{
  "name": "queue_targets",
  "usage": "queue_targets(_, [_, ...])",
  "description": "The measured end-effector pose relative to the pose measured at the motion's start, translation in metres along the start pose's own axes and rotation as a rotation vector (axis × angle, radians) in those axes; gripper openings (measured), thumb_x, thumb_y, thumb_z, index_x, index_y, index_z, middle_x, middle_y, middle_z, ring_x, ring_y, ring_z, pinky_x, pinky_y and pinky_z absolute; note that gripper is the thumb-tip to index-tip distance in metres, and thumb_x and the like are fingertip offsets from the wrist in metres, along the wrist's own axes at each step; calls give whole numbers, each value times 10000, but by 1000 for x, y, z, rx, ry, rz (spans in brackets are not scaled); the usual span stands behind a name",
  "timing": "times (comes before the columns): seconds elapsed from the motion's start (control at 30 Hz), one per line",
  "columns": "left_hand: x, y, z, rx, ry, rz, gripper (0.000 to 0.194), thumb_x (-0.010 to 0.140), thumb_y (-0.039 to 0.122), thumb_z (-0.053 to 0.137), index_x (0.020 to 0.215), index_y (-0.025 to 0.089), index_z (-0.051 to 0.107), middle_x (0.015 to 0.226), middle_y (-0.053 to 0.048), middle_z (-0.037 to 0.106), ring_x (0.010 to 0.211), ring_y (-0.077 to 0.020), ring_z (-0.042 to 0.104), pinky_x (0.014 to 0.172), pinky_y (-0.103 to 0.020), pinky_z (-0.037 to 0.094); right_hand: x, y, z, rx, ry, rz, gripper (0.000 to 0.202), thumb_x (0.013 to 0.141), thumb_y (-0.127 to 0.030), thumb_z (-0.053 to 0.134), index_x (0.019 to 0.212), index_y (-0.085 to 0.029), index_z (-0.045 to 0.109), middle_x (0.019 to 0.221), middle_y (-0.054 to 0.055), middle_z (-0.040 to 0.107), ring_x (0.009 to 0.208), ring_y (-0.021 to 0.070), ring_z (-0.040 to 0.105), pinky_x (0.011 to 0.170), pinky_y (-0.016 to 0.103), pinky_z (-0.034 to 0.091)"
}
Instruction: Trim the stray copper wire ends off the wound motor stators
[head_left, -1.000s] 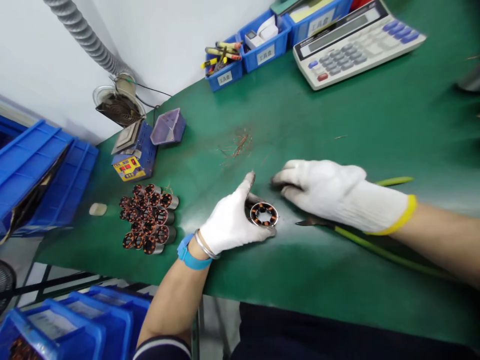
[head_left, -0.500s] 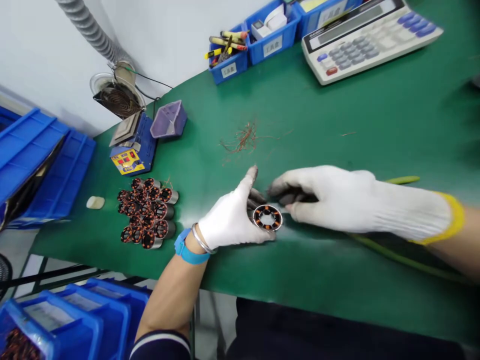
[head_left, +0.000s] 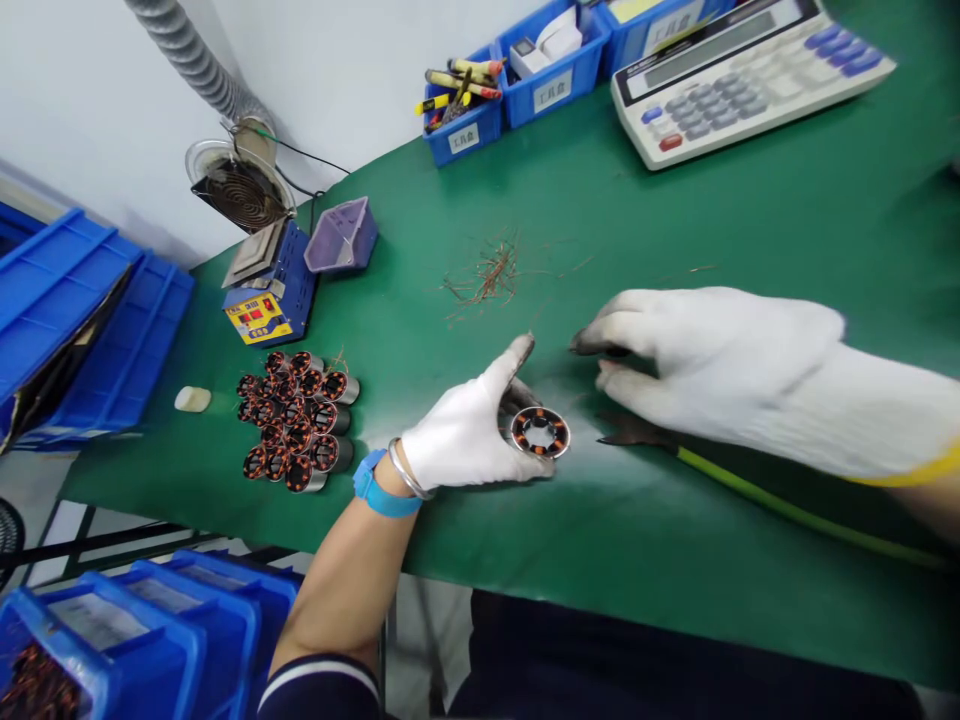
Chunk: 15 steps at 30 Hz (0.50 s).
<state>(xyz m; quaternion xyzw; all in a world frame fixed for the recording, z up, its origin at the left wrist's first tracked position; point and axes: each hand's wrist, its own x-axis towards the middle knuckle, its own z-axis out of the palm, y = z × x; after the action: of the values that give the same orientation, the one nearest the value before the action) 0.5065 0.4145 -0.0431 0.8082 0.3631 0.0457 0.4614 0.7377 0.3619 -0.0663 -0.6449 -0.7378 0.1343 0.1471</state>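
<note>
My left hand [head_left: 465,430], in a white glove with dark-stained fingertips, is wrapped around the side of a motor stator [head_left: 561,430]. This is a short metal cylinder, its open end facing up, with copper windings and black slots inside the ring. My right hand [head_left: 720,370], gloved too, hovers to the right of it, thumb and fingers curved but apart, with nothing visible between them. Under that hand lies a pair of cutting pliers [head_left: 739,485] with a green handle, its dark pointed jaws toward the stator; the other handle is hidden.
Several more stators [head_left: 304,475] stand grouped at the left. Loose copper wire clippings [head_left: 495,275] lie farther back. Behind are a blue-and-yellow device [head_left: 259,318], a purple tray [head_left: 342,215], blue tool boxes [head_left: 461,143] and a calculator [head_left: 742,120].
My right hand has drawn away from the stator, up and to the right, uncovering the pliers' jaws on the table. My left hand keeps its hold with hardly any movement.
</note>
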Motion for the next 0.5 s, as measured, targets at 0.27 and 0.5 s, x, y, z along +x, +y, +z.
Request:
queue_targets(0.27, [-2,1,14,-48,173,58,1142,653,288,786,1624,160,198,1096,-63,726,991,-219,718,955,-344,562,-6,-19,3,-57,20,-102,477,914,-280,461,1368,-221,593,1041,104,698,896,291,663,753,413,508])
queue_targets(0.5, [-4,6,26,-2,479,112,1121,664,299,800,1601,176,197,1063,-46,727,1020,-225,718,999,-380,550,-12,-6,-6,430,4,203,667,769,-254,639,1430,-289,558,1107,43,738,958,280,717,861,439,624])
